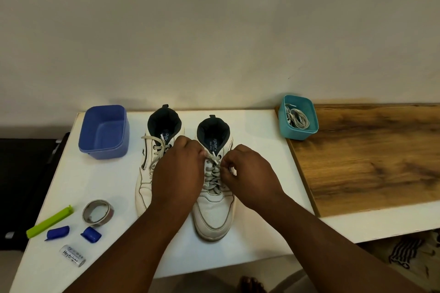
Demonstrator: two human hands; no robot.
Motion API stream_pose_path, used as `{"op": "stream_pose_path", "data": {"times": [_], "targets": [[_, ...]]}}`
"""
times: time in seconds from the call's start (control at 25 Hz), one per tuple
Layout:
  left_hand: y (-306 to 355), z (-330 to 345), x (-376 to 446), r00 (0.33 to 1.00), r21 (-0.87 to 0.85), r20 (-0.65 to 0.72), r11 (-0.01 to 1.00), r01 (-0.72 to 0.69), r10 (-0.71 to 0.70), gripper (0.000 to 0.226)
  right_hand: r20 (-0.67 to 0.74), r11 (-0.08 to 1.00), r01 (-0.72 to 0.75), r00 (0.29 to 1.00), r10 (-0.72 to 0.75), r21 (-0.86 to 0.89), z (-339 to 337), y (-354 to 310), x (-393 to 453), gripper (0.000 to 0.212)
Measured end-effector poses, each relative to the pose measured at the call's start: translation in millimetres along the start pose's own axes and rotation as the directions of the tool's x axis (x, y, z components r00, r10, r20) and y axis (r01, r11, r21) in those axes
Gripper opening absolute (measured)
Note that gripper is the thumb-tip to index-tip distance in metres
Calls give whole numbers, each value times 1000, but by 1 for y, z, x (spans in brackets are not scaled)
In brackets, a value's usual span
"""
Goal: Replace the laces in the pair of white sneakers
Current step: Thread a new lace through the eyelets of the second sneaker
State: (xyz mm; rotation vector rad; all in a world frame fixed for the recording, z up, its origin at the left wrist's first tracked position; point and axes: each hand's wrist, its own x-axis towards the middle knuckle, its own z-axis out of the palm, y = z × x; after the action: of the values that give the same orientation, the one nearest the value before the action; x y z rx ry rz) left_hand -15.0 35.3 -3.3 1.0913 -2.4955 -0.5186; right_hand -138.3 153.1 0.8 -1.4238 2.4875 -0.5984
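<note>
Two white sneakers stand side by side on the white table (100,181), toes toward me. The left sneaker (145,173) has a loose grey lace (156,152) through its eyelets. Both my hands are at the top eyelets of the right sneaker (213,216). My left hand (177,173) pinches one end of the right sneaker's lace (213,178), and my right hand (247,176) pinches the other end. A teal tub (298,118) at the back right holds coiled laces (296,116).
An empty blue tub (104,132) stands at the back left. At the front left lie a roll of tape (98,212), a green clip (48,221), two blue caps (58,232) and a small battery (72,256). A wooden board (371,157) lies on the right.
</note>
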Motion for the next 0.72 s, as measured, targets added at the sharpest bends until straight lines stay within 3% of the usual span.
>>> {"op": "stream_pose_path", "data": {"times": [0.12, 0.24, 0.48, 0.72], "targets": [[4, -12, 2, 995, -153, -64, 986, 67, -78, 27, 26, 989, -50, 999, 46, 142, -12, 5, 1, 11], [-1, -11, 4, 992, -133, -7, 983, 124, -126, 24, -15, 961, -126, 991, 134, 246, -17, 10, 3, 10], [-8, -3, 7, 994, -282, 74, 954, 99, -81, 15, -50, 960, 5, 999, 9, 278, -1, 4, 11, 34], [-9, -1, 7, 999, -308, 49, 951, -4, 20, 26, -57, 952, 37, 998, -21, 302, 1, 3, 16, 22]]}}
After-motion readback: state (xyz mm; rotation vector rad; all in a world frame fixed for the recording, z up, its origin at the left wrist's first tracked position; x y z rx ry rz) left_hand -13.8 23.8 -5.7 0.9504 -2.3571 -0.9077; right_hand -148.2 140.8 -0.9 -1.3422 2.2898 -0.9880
